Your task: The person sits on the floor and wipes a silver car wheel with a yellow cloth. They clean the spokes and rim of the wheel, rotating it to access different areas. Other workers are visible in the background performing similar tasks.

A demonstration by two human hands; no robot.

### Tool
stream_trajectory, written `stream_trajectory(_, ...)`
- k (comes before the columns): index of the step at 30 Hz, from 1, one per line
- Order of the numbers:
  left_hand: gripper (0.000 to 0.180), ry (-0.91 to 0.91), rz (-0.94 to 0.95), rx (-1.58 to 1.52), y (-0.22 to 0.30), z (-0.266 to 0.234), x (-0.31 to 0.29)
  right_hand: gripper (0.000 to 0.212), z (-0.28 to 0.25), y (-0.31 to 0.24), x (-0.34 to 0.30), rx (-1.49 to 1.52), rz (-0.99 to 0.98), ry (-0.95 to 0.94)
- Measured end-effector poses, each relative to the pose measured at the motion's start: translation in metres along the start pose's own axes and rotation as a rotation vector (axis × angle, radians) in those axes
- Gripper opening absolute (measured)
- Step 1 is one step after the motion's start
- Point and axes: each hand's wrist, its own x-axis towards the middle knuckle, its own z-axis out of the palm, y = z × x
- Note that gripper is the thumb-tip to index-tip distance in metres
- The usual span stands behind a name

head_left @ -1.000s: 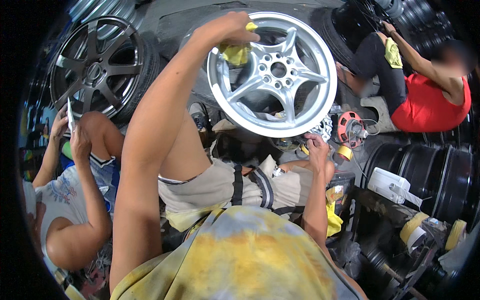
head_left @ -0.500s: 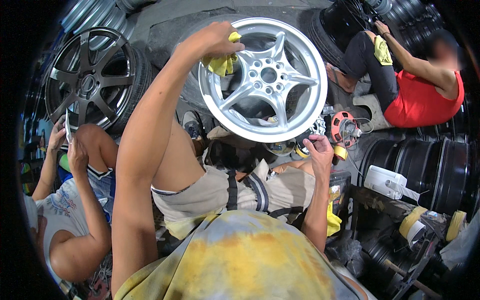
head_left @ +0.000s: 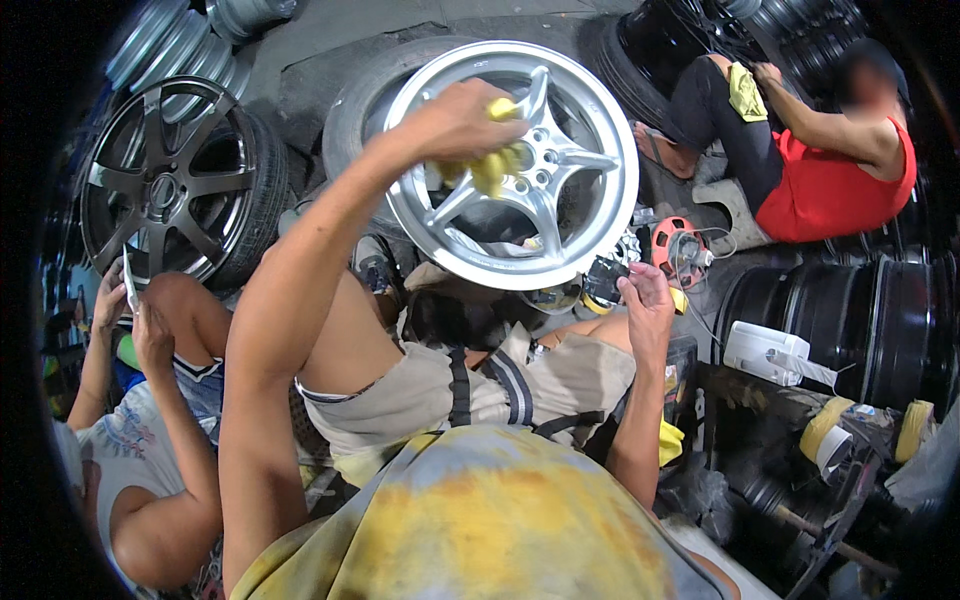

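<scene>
The wheel (head_left: 580,158) is silver, the cloth (head_left: 488,174) yellow, the shirt (head_left: 490,515) blotched yellow, grey and perhaps rust.

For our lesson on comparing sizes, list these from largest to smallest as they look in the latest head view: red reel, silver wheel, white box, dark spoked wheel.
1. Silver wheel
2. Dark spoked wheel
3. White box and red reel: too close in size to rank

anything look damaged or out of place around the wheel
No damage stands out on the silver wheel. Mildly untidy: a loose cord loops beside the red reel, beyond the right hand, and might snag.
</scene>
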Motion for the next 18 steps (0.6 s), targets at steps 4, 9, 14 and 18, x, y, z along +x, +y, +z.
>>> stream_trajectory(4,0.039,0.151,0.156,-0.539,0.06,0.058,-0.021,0.028,0.024,-0.017,-0.001,0.057,0.156,-0.027)
stream_trajectory(9,0.036,0.311,0.587,-0.009,0.065,0.162,-0.051,0.03,0.061,-0.055,-0.016,0.684,0.27,-0.04)
stream_trajectory(14,0.026,0.262,0.495,-0.087,0.061,0.15,-0.038,0.04,0.074,-0.061,-0.028,0.78,0.289,-0.085)
stream_trajectory(18,0.031,0.21,0.436,-0.1,0.056,0.151,-0.035,0.038,0.08,-0.062,-0.029,0.743,0.255,-0.115)
